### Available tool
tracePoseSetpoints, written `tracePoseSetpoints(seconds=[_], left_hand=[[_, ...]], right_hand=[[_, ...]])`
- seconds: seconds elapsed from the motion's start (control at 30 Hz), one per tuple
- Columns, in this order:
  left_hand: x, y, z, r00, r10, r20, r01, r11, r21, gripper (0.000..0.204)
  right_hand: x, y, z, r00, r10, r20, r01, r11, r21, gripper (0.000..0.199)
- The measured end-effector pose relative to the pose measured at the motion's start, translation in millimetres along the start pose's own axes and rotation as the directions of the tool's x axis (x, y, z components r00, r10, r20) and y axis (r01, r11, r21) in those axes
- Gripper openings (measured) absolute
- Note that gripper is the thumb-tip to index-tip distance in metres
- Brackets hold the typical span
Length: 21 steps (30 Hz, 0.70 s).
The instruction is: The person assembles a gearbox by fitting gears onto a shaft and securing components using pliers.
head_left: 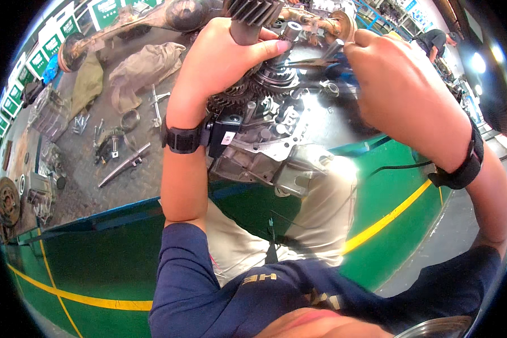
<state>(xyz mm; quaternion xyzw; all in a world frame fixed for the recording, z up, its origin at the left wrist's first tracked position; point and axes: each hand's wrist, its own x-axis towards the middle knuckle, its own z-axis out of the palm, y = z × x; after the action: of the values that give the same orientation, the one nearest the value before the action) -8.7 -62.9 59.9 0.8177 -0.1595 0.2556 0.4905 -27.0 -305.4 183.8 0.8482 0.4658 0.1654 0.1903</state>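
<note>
My left hand (222,59) is wrapped around a toothed steel gear shaft (252,16) that stands up out of a gearbox assembly (270,121) on the workbench. My right hand (397,84) holds a pair of thin pliers (315,59), their tips pointing left at the gear cluster (273,79) just below my left thumb. Both wrists wear black straps, and a small black device (224,134) hangs at the left wrist. The gearbox's silver housing (296,169) sits at the bench's near edge.
Loose tools and parts lie on the grey bench top (146,174) to the left: a ring (130,119), a long bar (124,164), rags (141,70) and an axle housing (146,22). The floor (107,259) is green with yellow lines. Another person (434,42) bends over at far right.
</note>
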Motion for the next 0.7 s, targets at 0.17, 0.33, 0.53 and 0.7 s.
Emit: tracePoseSetpoints(seconds=[0.17, 0.33, 0.53, 0.7], left_hand=[[2, 1, 0, 1.000, 0.017, -0.001, -0.017, 1.000, 0.020, 0.034], [2, -5, 4, 0.991, 0.096, -0.093, -0.099, 0.995, -0.031, 0.036], [1, 0, 1, 1.000, 0.000, -0.008, -0.001, 0.999, -0.037, 0.034], [1, -1, 2, 1.000, 0.008, -0.015, -0.008, 1.000, -0.009, 0.034]], right_hand=[[-2, 1, 3, 0.999, 0.033, -0.007, -0.033, 0.999, -0.005, 0.023], [-10, -7, 16, 0.990, 0.009, -0.142, -0.009, 1.000, 0.001, 0.009], [-10, -2, 11, 0.996, 0.074, 0.045, -0.079, 0.990, 0.115, 0.029], [-11, 1, 18, 0.986, 0.012, -0.168, 0.008, 0.993, 0.116, 0.021]])
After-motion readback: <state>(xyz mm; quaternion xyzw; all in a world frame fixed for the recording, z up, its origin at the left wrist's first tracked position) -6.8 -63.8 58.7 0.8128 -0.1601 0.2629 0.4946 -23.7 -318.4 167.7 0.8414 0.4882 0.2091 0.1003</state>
